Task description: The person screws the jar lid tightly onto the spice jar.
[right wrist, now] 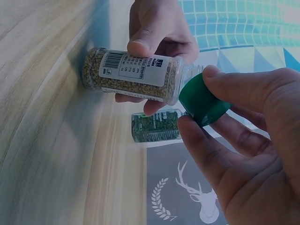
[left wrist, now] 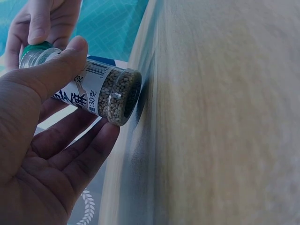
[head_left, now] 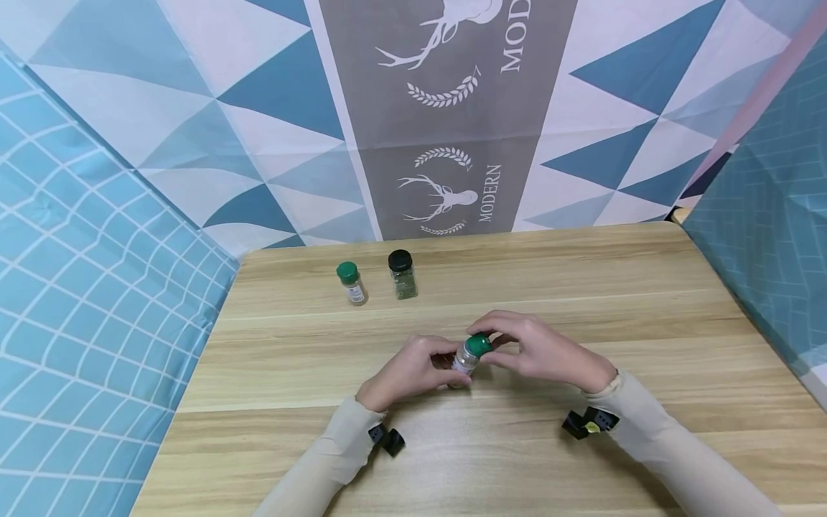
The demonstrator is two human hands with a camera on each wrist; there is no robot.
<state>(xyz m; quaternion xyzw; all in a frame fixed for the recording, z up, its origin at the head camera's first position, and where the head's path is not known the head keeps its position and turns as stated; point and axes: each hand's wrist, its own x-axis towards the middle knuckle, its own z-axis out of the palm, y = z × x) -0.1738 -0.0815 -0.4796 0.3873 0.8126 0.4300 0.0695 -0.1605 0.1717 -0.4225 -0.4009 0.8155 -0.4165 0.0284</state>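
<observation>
My left hand (head_left: 412, 370) grips a clear seasoning jar (right wrist: 136, 75) of small tan seeds, thumb on one side and fingers on the other. The jar has a white printed label and leans a little to the right, low over the table. With thumb and fingers, my right hand (head_left: 531, 349) pinches the green cap (right wrist: 202, 99) at the jar's mouth. In the right wrist view the cap sits askew and clear threaded neck shows beside it; whether they still touch I cannot tell. The left wrist view shows the jar's base (left wrist: 125, 97) close to the wood.
Toward the back left of the wooden table (head_left: 614, 287) stand a green-capped jar (head_left: 352, 285) and a black-capped jar (head_left: 403, 276) of green flakes. Patterned cloth (head_left: 271, 108) hangs behind the table, with blue checked cloth (head_left: 97, 287) along the left side.
</observation>
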